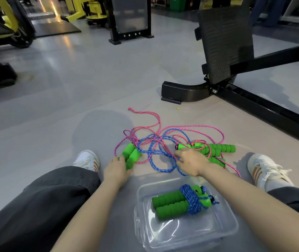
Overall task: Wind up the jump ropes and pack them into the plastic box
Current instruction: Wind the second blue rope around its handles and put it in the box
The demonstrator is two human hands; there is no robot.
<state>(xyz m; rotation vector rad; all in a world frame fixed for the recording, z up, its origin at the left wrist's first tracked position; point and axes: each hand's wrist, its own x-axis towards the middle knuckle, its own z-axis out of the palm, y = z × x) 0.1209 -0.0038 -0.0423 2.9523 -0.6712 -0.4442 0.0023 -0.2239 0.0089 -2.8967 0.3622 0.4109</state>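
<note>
Gripping ribbed foam handles (131, 157) w/ left hand (117, 170), right hand (190, 161) pinching braided blue cord (156, 153), clear plastic box (185, 231) nearby

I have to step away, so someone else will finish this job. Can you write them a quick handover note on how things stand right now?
Left hand: fingers on the pair of green handles lying on the floor; a firm grip is not clear.
Right hand: reaching into the tangle, at the blue rope; grip unclear.
Done: one blue rope bundle is wound around its handles and lies in the plastic box.
Left: the loose blue rope and pink rope lie tangled on the floor, with more green handles beyond the right hand. Untangle, wind each, pack.
</note>
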